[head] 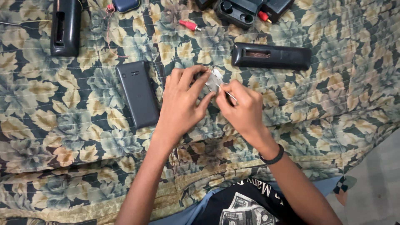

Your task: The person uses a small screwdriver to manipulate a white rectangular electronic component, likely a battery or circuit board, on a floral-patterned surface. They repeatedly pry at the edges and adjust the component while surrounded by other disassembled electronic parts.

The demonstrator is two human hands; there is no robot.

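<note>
My left hand [183,102] grips a small pale rectangular part [214,80] between thumb and fingers, just above a flowered bedcover [62,121]. My right hand [241,110] pinches a thin metal tool [228,95], whose tip meets the small part. Both hands touch each other at the middle of the view. A dark grey flat phone-like device [137,93] lies face down just left of my left hand. A black band sits on my right wrist [273,158].
A long black remote-like casing [271,56] lies beyond my right hand. Another black casing [66,27] lies at the top left. A red plug [188,25], thin wires [109,29] and black boxes [239,11] sit along the top edge. Grey floor [375,183] shows at the right.
</note>
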